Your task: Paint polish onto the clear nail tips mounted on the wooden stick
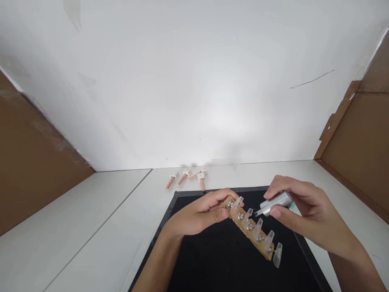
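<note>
Head view, left hand: thumb and fingers of the left hand (pixel 202 215) are closed around the upper end of a wooden strip (pixel 265 249), gripping it at that end only.
Wooden strip: right of centre in the lower half of the frame, slanting down to the right above a black mat (pixel 209 263); its far end is unsupported, so a push there could make it swing or twist in the grip.
Clear tips: five clear tips (pixel 258 228) stand in a row along the strip on shiny metal mounts; a sideways knock could loosen one, I judge. The lowest juts past the strip's end and looks the most exposed.
Right hand: the right hand (pixel 314 213), lower right, pinches a silver handle (pixel 276 203) between thumb and fingers, the other fingers curled; something teal shows behind it, too hidden to name.
Brush end: the handle's narrow brush end (pixel 257 213) points left, just beside the second tip from the top; whether they touch, I cannot tell. With neither hand visibly braced, a small tremor could make it catch a neighbouring tip or smear it, if the brush is wet.
Pink-handled pieces: several pink-handled pieces (pixel 183 178) lie on the white table (pixel 75 239) at centre, beyond the left hand; a forward sweep of that hand could scatter them.
</note>
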Demonstrator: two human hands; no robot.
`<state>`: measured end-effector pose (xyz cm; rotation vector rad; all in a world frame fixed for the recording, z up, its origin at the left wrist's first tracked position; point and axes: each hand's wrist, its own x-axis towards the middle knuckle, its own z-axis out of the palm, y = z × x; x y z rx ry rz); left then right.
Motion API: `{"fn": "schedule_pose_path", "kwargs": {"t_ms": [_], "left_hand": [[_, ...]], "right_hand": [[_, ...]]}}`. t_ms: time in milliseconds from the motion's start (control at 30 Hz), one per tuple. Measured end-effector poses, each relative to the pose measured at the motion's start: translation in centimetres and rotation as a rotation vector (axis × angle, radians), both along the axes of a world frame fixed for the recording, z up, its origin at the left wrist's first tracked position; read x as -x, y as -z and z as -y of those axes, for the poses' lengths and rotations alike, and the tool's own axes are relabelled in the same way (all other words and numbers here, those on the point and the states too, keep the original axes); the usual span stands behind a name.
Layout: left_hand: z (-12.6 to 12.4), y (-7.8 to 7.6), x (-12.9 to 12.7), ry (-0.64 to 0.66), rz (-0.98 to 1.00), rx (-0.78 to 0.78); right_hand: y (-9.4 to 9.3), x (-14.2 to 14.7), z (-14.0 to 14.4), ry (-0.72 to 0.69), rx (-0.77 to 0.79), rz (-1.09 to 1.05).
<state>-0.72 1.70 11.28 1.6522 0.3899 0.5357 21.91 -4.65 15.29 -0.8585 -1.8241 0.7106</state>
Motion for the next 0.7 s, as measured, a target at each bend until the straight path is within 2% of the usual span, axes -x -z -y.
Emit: {"fn": "schedule_pose_path", "kwargs": {"t_ms": [233,433,700], "left_hand": [[0.5,-0.9,0.1,-0.014,0.036,-0.016],[1.2,-2.1,-0.1,-0.026,0.045,-0.014],[2.2,-3.5,0.1,-0.058,0.049,-0.031]], "right_hand": [[-0.5,0.0,0.4,0.005,-0.134,-0.008],[-1.3,-0.3,0.9,0.003,-0.181,-0.025],[-2.5,-0.3,2.4,-0.085,-0.245,-0.056]]}}
